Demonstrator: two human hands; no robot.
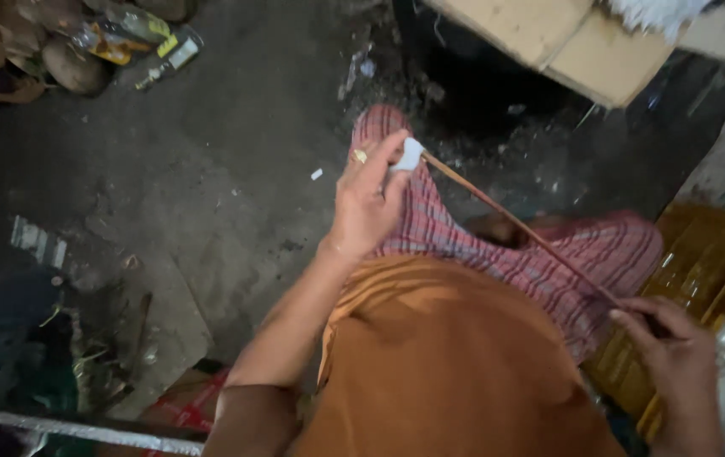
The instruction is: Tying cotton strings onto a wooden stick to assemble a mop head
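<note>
A long thin brown stick (515, 224) runs diagonally across my lap, over the red checked cloth (464, 245) on my legs. My left hand (368, 199), with a ring on one finger, pinches a small white pad (409, 155) around the stick's far end above my knee. My right hand (675, 364) grips the stick's near end at the lower right. An orange shirt (439, 364) fills the lower middle of the view.
Dark dirty concrete floor (210, 169) spreads to the left. Coconut husks and bottles (83, 42) lie at the top left. Cardboard sheets (565, 38) sit at the top right. A yellow crate (701, 271) stands by my right side. Clutter lies at the lower left.
</note>
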